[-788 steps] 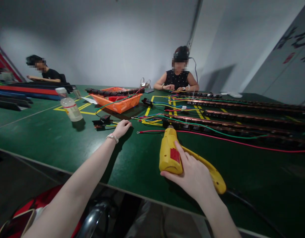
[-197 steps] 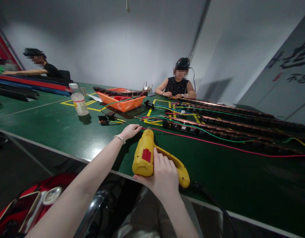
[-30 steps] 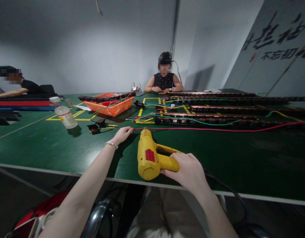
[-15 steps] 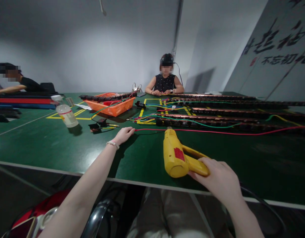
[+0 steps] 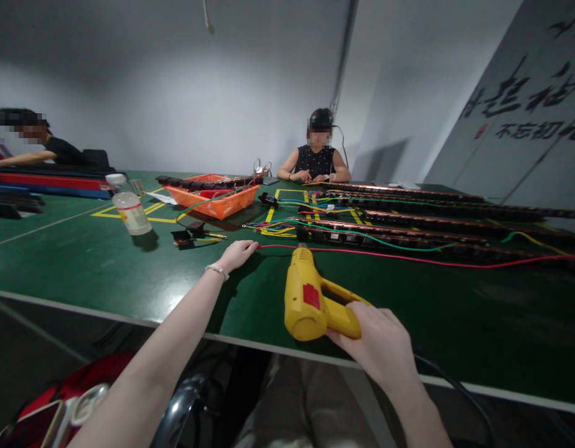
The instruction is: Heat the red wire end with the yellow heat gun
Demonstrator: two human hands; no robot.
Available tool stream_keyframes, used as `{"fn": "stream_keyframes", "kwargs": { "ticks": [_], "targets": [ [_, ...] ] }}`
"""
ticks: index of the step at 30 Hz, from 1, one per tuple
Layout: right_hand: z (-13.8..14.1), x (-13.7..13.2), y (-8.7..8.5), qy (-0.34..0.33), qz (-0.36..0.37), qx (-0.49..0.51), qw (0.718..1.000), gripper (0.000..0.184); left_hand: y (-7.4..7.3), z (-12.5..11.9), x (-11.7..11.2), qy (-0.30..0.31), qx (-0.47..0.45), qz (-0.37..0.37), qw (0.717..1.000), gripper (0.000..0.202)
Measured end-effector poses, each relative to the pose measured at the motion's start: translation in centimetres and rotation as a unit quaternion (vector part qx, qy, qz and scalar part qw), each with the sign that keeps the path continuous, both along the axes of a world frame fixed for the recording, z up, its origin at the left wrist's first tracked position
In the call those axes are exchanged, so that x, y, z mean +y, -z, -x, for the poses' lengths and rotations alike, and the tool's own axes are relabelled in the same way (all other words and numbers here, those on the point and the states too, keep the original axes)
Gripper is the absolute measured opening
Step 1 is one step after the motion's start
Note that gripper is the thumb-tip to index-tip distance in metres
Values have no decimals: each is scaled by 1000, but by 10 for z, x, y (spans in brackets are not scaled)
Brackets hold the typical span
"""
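My left hand (image 5: 238, 255) is closed on the end of a long red wire (image 5: 385, 254), which stretches to the right across the table. Its tip is hidden in my fingers. In my right hand (image 5: 376, 333) is the handle of a yellow heat gun (image 5: 308, 295) with a red patch on its body. The gun's nozzle points away from me and lies close to the red wire, a short way right of my left hand. Whether it touches the wire I cannot tell. Just beyond my left hand lie small black parts (image 5: 194, 236) with yellow leads.
Long black strips (image 5: 385, 235) with copper-coloured edges and coloured wires lie across the right of the green table (image 5: 105, 267). An orange basket (image 5: 222, 204) and a plastic bottle (image 5: 131, 211) stand at the left. One person (image 5: 318, 155) sits opposite, another (image 5: 58, 149) far left.
My right hand has moved left with the heat gun, bringing its nozzle nearer my left hand along the red wire. My left hand keeps its hold; the view has shifted slightly.
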State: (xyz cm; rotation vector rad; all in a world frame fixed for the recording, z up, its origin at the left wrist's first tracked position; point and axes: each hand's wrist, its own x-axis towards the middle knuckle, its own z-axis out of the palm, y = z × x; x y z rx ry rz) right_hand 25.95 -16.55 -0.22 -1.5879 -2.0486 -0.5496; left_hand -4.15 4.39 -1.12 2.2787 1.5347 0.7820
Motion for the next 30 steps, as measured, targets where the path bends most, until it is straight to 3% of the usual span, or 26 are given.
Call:
{"fn": "stream_keyframes", "kwargs": {
  "ticks": [8, 13, 21, 30],
  "targets": [
    [66, 12, 9, -67, -10, 69, 995, 42, 5, 2, 5, 6, 6, -12, 1000, 47],
    [85, 11, 8, -66, -7, 84, 994, 44, 12, 7, 12, 7, -10, -17, 1000, 47],
    [77, 11, 9, -82, -12, 94, 992, 47, 8, 8, 9, 20, -9, -14, 1000, 47],
    [35, 8, 4, -57, -9, 79, 995, 45, 6, 7, 6, 20, -10, -2, 1000, 48]
  ]
}}
